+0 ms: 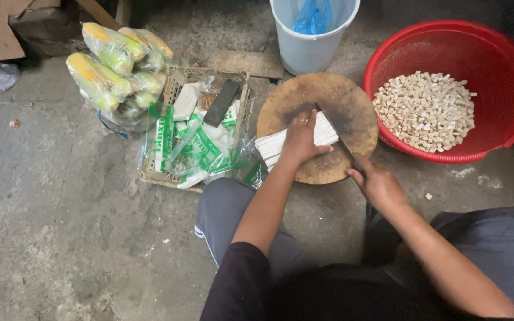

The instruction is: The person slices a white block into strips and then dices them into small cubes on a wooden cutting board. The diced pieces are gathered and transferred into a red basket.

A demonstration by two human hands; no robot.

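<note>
A round wooden chopping block (322, 98) lies on the concrete floor in front of me. White tofu strips (275, 145) lie side by side on it. My left hand (300, 139) presses flat on the strips. My right hand (378, 184) grips the handle of a dark cleaver (335, 123), whose blade rests across the strips' right end. A red plastic basket (495, 65) at the right holds a heap of small tofu cubes (426, 110).
A woven tray (176, 77) left of the block holds green-and-white packets, a white block and a dark flat stone. Wrapped corn cobs (114, 59) are piled behind it. A pale bucket (307, 50) with a blue bag stands at the back. My knees are below.
</note>
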